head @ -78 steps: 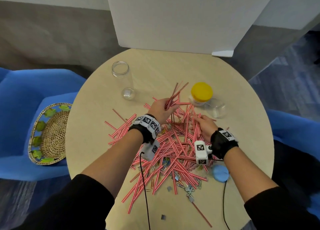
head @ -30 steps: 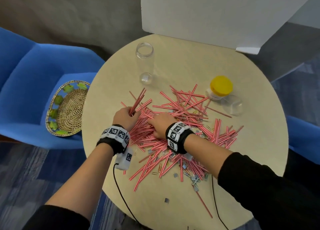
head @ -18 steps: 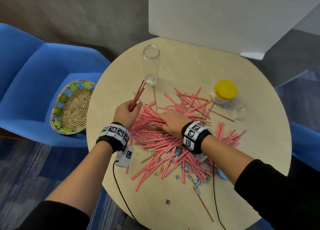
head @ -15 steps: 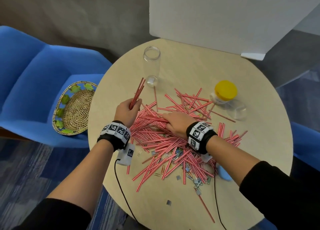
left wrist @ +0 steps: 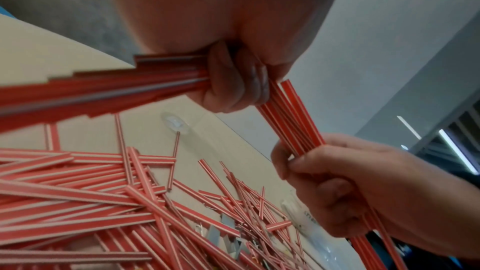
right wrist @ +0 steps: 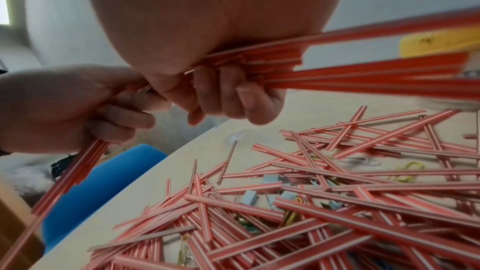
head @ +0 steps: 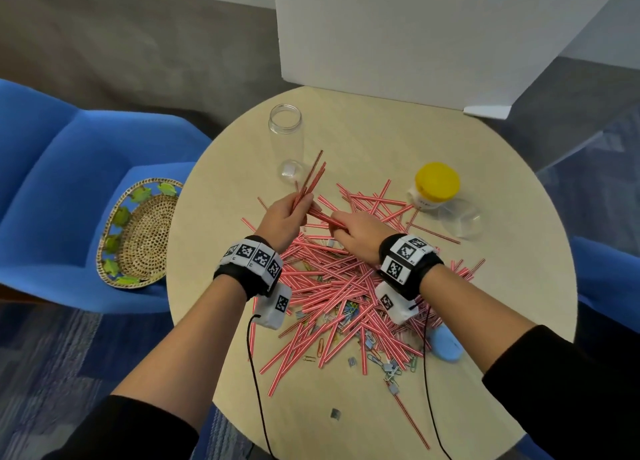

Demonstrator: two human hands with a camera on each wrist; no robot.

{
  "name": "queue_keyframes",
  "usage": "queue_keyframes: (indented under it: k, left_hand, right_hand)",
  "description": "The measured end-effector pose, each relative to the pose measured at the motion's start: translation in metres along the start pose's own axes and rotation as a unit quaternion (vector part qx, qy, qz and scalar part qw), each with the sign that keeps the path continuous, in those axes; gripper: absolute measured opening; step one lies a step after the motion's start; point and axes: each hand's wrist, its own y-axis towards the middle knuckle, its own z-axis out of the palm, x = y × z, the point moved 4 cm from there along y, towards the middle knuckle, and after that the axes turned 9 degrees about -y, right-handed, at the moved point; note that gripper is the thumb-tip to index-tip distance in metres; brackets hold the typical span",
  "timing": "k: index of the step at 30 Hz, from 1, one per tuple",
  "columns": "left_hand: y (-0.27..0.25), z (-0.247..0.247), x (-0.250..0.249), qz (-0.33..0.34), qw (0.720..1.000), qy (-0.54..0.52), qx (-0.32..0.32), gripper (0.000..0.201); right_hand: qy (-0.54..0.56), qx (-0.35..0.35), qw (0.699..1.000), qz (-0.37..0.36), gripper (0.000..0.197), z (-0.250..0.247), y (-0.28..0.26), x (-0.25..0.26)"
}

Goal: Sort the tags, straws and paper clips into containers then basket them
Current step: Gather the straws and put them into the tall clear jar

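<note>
Red-and-white striped straws (head: 346, 283) lie in a heap across the round table (head: 381, 130), with coloured paper clips (head: 348, 312) and small grey tags (head: 391, 387) under and beside them. My left hand (head: 294, 210) grips a bundle of straws (head: 313, 177) that points up and away. My right hand (head: 341, 227) grips a few more straws (head: 325, 218), their ends meeting the left hand. In the left wrist view the left fingers (left wrist: 228, 85) curl round the bundle and the right hand (left wrist: 363, 192) holds straws (left wrist: 293, 122) just below. The right wrist view shows the right fingers (right wrist: 233, 93) wrapped round straws (right wrist: 363, 77).
An open clear jar (head: 284, 123) stands at the far left of the table. A yellow-lidded jar (head: 437, 182) and a clear container (head: 462, 218) sit at the right. A blue lid (head: 446, 348) lies near the right wrist. A woven basket (head: 138, 231) rests on the blue chair (head: 52, 182) to the left.
My right hand has come up off the heap with a few straws and moved to the left hand. The left hand still holds its bundle.
</note>
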Motion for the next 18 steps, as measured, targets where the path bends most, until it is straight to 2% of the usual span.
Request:
queue_keyframes:
  k: [6,10,12,14,15,18]
  left_hand:
    - [-0.003,0.015,-0.011,0.047,0.995,0.071,0.049,0.024]
    - [-0.001,0.015,-0.004,0.045,0.99,0.091,0.097,0.025]
    - [0.001,0.015,-0.002,0.048,0.988,0.101,0.108,0.028]
    - [0.004,0.009,-0.008,0.067,0.991,0.09,0.074,0.027]
    - [0.006,0.003,-0.013,0.078,0.994,0.072,0.036,0.025]
    - [0.02,-0.03,-0.015,0.063,0.987,-0.024,-0.147,0.024]
  right_hand:
    - [0.064,0.001,0.997,0.047,0.039,0.004,0.011,-0.001]
    - [0.077,0.01,0.996,0.039,0.022,0.007,0.017,0.006]
    - [0.089,0.018,0.994,0.054,0.024,0.007,0.02,0.008]
    - [0.099,0.025,0.992,0.079,0.037,0.005,0.022,0.005]
    - [0.097,0.026,0.991,0.09,0.041,0.004,0.022,0.002]
    - [0.093,0.038,0.987,0.121,0.046,0.001,0.018,-0.015]
